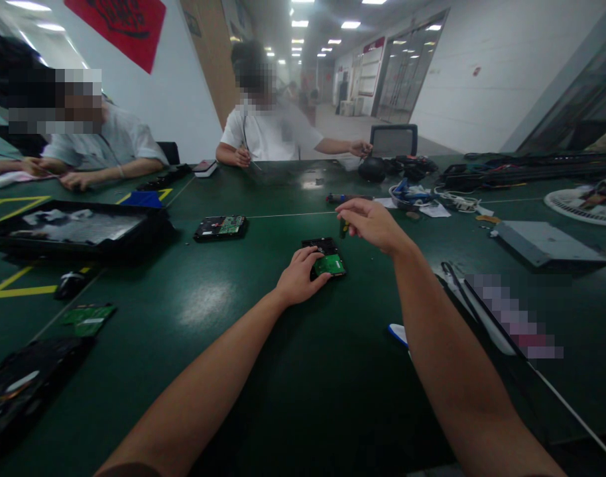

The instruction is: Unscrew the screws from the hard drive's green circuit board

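Note:
A black hard drive (325,257) with a green circuit board facing up lies on the dark green table (233,371). My left hand (300,277) rests on its near left edge, fingers curled against the drive and steadying it. My right hand (370,224) hovers just above and to the right of the drive, fingers closed round a small dark tool (343,228) that points down towards the drive. The tool's tip is hard to make out.
A second hard drive (220,227) lies further left. A black tray (69,232) and a loose green board (88,318) sit at the left. A grey box (546,244), cables and a fan lie at the right. Two people sit across the table.

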The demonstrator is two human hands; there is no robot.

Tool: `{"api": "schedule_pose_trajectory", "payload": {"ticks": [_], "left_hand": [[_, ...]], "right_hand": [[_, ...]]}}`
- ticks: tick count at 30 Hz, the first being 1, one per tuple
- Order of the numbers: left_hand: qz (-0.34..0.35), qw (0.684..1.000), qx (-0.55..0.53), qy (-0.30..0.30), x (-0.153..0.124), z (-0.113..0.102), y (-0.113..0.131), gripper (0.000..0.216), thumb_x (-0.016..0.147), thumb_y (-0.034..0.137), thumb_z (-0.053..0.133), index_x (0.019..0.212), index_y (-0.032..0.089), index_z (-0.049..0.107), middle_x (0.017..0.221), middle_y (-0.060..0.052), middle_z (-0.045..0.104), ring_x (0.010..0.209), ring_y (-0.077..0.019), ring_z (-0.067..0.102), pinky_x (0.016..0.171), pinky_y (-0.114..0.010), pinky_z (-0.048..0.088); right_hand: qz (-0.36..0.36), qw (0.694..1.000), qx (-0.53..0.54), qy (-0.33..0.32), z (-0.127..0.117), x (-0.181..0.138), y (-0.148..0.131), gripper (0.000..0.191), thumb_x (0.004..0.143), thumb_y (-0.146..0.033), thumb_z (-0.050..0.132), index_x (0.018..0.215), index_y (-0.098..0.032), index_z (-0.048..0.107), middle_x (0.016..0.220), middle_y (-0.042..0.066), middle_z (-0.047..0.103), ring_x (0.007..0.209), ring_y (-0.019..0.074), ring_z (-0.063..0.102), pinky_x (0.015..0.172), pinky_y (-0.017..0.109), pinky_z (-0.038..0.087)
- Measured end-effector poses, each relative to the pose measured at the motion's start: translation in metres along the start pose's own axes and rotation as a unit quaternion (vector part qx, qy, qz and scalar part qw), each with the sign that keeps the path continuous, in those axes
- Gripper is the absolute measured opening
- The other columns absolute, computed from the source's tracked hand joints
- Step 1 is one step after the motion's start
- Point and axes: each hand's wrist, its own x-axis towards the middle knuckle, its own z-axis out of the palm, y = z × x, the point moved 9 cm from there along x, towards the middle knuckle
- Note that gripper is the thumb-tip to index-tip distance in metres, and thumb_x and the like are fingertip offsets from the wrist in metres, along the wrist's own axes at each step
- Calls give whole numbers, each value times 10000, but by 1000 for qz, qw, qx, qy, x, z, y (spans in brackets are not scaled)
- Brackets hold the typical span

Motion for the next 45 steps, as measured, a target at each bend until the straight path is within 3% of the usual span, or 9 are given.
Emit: {"api": "schedule_pose_trajectory", "payload": {"ticks": [13, 19, 25, 32, 39, 45], "left_hand": [[-1, 1000, -1, -4, 0, 0, -1, 574, 941, 560, 598, 1409, 230, 552, 1539, -138, 479, 1480, -335, 385, 1205, -560, 400], [0, 1000, -2, 0, -1, -1, 0, 561, 938, 545, 609, 1398, 227, 559, 1532, -134, 487, 1476, -325, 393, 1219, -546, 387], [-2, 1000, -3, 0, 0, 0, -2, 566, 938, 553, 606, 1395, 222, 561, 1533, -137, 485, 1479, -327, 390, 1211, -544, 399], [-2, 1000, 0, 5, -1, 0, -2, 565, 938, 548, 611, 1397, 224, 560, 1538, -132, 482, 1481, -319, 385, 1215, -538, 394], [-2, 1000, -2, 0, -1, 0, -2, 568, 941, 556, 603, 1400, 225, 558, 1542, -136, 478, 1482, -328, 384, 1209, -555, 396], [-1, 1000, -4, 1, -1, 1, -3, 567, 940, 557, 602, 1400, 229, 558, 1539, -135, 479, 1480, -332, 386, 1195, -561, 413]], "right_hand": [[-7, 998, -55, 39, -8, 0, 0, 224, 903, -418, 697, 919, -195, 712, 875, 75, 716, 668, 173, 608, 619, 337, 482], [-19, 999, -27, 20, -4, 0, -3, 226, 924, -420, 670, 951, -197, 695, 879, 58, 716, 607, 137, 590, 579, 304, 474], [-1, 1000, -14, 7, -6, -1, -1, 172, 902, -311, 663, 1008, -190, 724, 839, 48, 707, 614, 136, 589, 569, 291, 461], [-4, 999, -38, 18, -9, 0, 1, 208, 921, -391, 668, 956, -194, 725, 851, 61, 710, 601, 140, 594, 569, 311, 467], [32, 999, 26, -6, -3, 0, 6, 189, 942, -275, 566, 1019, -183, 712, 880, 82, 715, 585, 150, 633, 503, 304, 428], [3, 1000, -15, 12, -6, -3, -3, 187, 917, -344, 657, 999, -189, 723, 817, 53, 687, 625, 143, 588, 559, 305, 444]]}}
